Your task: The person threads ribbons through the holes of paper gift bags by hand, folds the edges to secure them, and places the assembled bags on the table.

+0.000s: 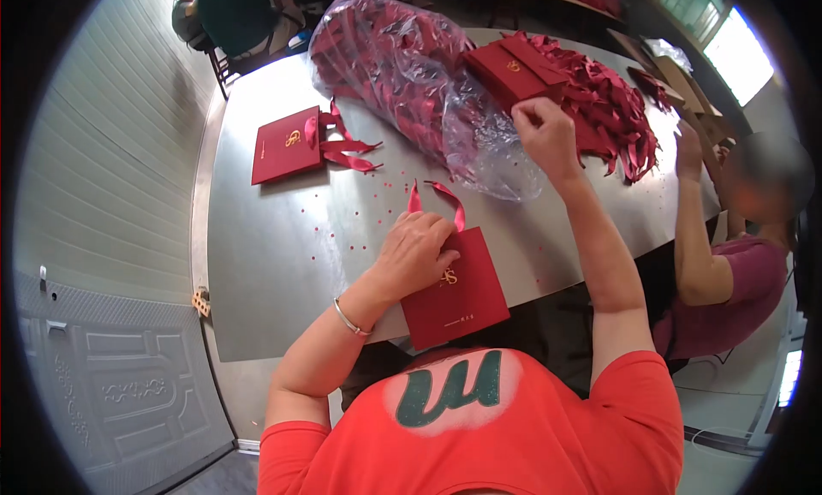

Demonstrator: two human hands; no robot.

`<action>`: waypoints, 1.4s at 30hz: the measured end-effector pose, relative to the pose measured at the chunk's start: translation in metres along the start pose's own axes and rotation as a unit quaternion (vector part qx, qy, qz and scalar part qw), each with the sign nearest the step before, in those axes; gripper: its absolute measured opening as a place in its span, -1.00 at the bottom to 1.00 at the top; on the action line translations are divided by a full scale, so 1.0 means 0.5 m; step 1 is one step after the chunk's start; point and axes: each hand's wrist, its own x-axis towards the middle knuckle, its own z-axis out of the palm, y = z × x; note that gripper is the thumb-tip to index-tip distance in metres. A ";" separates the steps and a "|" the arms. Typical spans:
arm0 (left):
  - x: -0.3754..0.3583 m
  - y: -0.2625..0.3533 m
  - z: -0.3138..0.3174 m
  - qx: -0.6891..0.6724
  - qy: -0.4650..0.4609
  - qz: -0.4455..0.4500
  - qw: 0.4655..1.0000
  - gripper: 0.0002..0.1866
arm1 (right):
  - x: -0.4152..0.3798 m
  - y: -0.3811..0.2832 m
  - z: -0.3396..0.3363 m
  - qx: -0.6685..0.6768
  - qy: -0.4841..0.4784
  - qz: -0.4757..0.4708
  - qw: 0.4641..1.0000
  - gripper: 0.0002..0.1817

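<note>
A red paper gift bag (467,302) with gold lettering lies at the table's near edge, its ribbon handle (451,205) sticking out at the top. My left hand (417,251) is closed on the upper edge of this bag, the fingertips partly hidden. Farther up and to the right, my right hand (548,135) is raised with its fingers curled together. It is in front of a stack of folded red bags (514,71); whatever it pinches, if anything, does not show. Behind it spreads a heap of red ribbons (612,110).
Another red bag with ribbons (287,144) lies on the metal table (257,298) at the left. A clear plastic sack (402,75) of red pieces fills the middle back. Small red dots are scattered about. A person (728,272) sits at the right; others are behind.
</note>
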 end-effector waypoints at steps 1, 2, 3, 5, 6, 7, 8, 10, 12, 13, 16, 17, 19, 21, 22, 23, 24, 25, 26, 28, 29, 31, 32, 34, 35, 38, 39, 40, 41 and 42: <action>-0.001 0.002 -0.003 -0.006 -0.011 -0.011 1.000 -0.70 | -0.022 -0.008 0.003 -0.009 -0.005 -0.036 0.999 -0.93; -0.001 0.003 -0.004 -0.012 -0.020 -0.019 1.000 -0.69 | -0.043 -0.010 0.005 -0.008 -0.007 -0.037 0.999 -0.93; -0.002 0.001 -0.003 -0.012 -0.019 -0.020 1.000 -0.69 | -0.064 -0.009 0.009 -0.033 -0.043 -0.012 0.998 -0.92; -0.002 -0.006 -0.002 -0.030 -0.033 -0.035 0.998 -0.70 | -0.096 -0.002 0.019 -0.056 -0.074 0.004 0.996 -0.91; -0.003 -0.007 -0.001 -0.025 -0.026 -0.034 0.999 -0.70 | -0.105 0.005 0.026 -0.044 -0.117 0.025 0.992 -0.89; -0.005 -0.007 0.000 -0.020 -0.037 -0.024 0.999 -0.70 | -0.109 0.014 0.036 -0.031 -0.157 0.040 0.986 -0.85; -0.003 -0.008 -0.002 -0.011 -0.042 -0.013 0.999 -0.70 | -0.113 0.029 0.046 -0.047 -0.179 0.040 0.982 -0.82; -0.006 -0.014 0.007 -0.028 -0.038 -0.019 0.999 -0.70 | -0.091 0.028 0.080 -0.036 -0.150 0.030 0.988 -0.75; -0.004 -0.014 0.003 -0.048 -0.022 -0.006 0.999 -0.70 | -0.078 0.023 0.110 -0.005 -0.106 0.015 0.994 -0.74; -0.003 -0.015 0.001 -0.040 -0.008 -0.004 0.999 -0.70 | -0.071 0.028 0.123 -0.018 -0.132 0.047 0.990 -0.73; -0.003 -0.017 0.001 -0.041 -0.040 -0.012 0.998 -0.65 | -0.061 0.057 0.143 -0.013 -0.177 0.105 0.978 -0.72; -0.003 -0.019 0.002 -0.046 -0.051 -0.021 0.997 -0.64 | -0.058 0.066 0.146 0.005 -0.200 0.138 0.970 -0.71; -0.003 -0.020 -0.003 -0.051 -0.056 -0.030 0.997 -0.63 | -0.069 0.048 0.140 0.032 -0.178 0.124 0.976 -0.72; -0.003 -0.014 -0.004 -0.051 -0.061 -0.029 0.996 -0.64 | -0.071 0.040 0.133 0.055 -0.158 0.114 0.979 -0.73; -0.003 -0.012 -0.003 -0.052 -0.056 -0.028 0.997 -0.64 | -0.068 0.045 0.135 0.056 -0.171 0.135 0.974 -0.75; -0.004 -0.012 -0.003 -0.061 -0.057 -0.031 0.996 -0.64 | -0.065 0.049 0.139 0.058 -0.184 0.157 0.969 -0.76; -0.004 -0.012 -0.003 -0.071 -0.059 -0.035 0.995 -0.64 | -0.060 0.054 0.145 0.057 -0.184 0.153 0.969 -0.76; -0.004 -0.012 -0.003 -0.071 -0.055 -0.035 0.995 -0.64 | -0.056 0.059 0.151 0.091 -0.194 0.177 0.961 -0.77; -0.003 -0.012 -0.003 -0.079 -0.062 -0.043 0.994 -0.64 | -0.057 0.065 0.155 0.125 -0.204 0.202 0.950 -0.77; -0.004 -0.014 -0.004 -0.089 -0.064 -0.051 0.993 -0.64 | -0.056 0.059 0.149 0.121 -0.198 0.225 0.946 -0.78; -0.005 -0.015 -0.005 -0.090 -0.063 -0.052 0.993 -0.65 | -0.054 0.057 0.147 0.119 -0.191 0.250 0.942 -0.78; -0.003 -0.015 -0.010 -0.092 -0.058 -0.054 0.993 -0.65 | -0.063 0.072 0.143 0.037 -0.148 0.182 0.971 -0.80; -0.003 -0.014 -0.013 -0.092 -0.063 -0.059 0.992 -0.65 | -0.070 0.080 0.141 -0.043 -0.103 0.115 0.987 -0.81; -0.003 -0.007 -0.018 -0.095 -0.071 -0.066 0.991 -0.65 | -0.082 0.061 0.117 -0.082 -0.056 0.096 0.990 -0.83; -0.002 -0.005 -0.021 -0.099 -0.074 -0.071 0.990 -0.63 | -0.092 0.051 0.104 -0.119 -0.007 0.078 0.990 -0.84; -0.002 -0.009 -0.025 -0.105 -0.076 -0.076 0.989 -0.61 | -0.126 0.053 0.054 -0.088 0.022 0.117 0.989 -0.83; -0.002 -0.013 -0.026 -0.106 -0.069 -0.074 0.989 -0.61 | -0.136 0.034 0.027 -0.047 0.037 0.132 0.989 -0.84; -0.002 -0.017 -0.029 -0.109 -0.072 -0.078 0.988 -0.61 | -0.143 0.034 0.004 -0.047 0.033 0.135 0.989 -0.84; -0.002 -0.020 -0.030 -0.109 -0.064 -0.088 0.988 -0.62 | -0.149 0.044 -0.021 -0.010 0.052 0.151 0.987 -0.85; -0.002 -0.022 -0.029 -0.110 -0.058 -0.099 0.987 -0.63 | -0.159 0.047 -0.044 0.025 0.072 0.169 0.983 -0.86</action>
